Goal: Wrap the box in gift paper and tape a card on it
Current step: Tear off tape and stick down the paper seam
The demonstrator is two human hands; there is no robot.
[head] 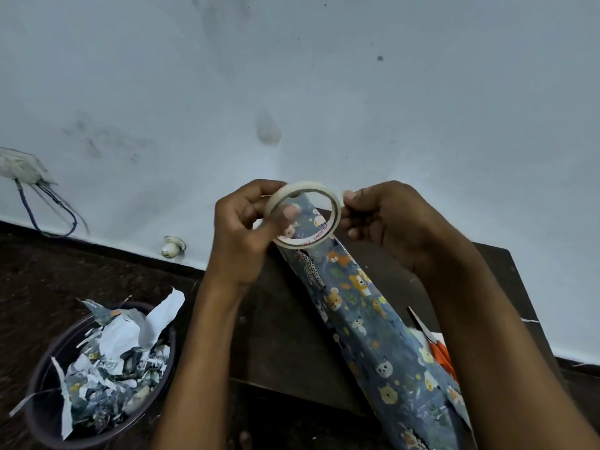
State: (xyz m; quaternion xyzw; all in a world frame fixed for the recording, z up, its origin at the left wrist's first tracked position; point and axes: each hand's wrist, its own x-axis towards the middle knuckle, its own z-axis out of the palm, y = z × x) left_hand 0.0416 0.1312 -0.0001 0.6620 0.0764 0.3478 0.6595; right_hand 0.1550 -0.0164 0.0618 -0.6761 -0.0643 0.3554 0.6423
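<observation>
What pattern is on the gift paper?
Cartoon animals, bears and leopards, on blue gift paper, seen in the head view.

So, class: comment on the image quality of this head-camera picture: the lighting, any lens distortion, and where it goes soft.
Head view: dim, bluish, even light with no glare; wide-angle bending curves the dark skirting line; the white tape ring, held by the left hand and right hand, is fairly sharp; the animal-print blue wrapped box and purple scrap bin soften towards the edges.

— Lower left of frame? 
— Dark round bin [39,394], heaped with torn paper scraps [113,358], on the dark floor [48,271].
— Far left? 
— Wall socket [22,165], blue cable [32,216] hanging; pale stained wall [324,76] behind.
</observation>
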